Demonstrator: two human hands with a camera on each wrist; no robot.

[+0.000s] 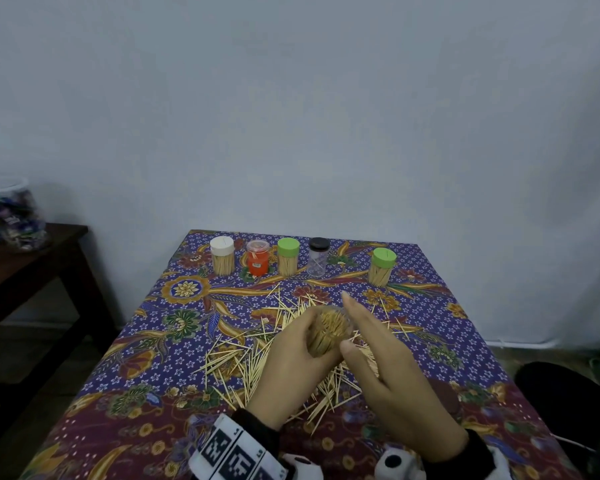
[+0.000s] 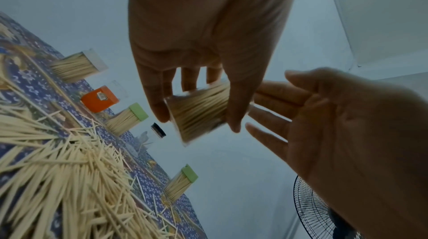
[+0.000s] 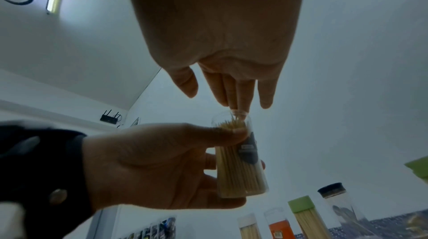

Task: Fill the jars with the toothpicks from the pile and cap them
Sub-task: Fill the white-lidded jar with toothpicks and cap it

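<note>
Fingers of the left hand (image 1: 293, 355) are curled round the jar (image 1: 328, 332); right hand (image 1: 392, 368) fingers are held straight at its mouth. Light, slick plastic is judged best gripped mid-wall, kept upright.

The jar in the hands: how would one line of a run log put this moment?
step: filling | left hand: grips uncapped jar, full of toothpicks | right hand: open, fingers at jar mouth | pile: still on table
</note>
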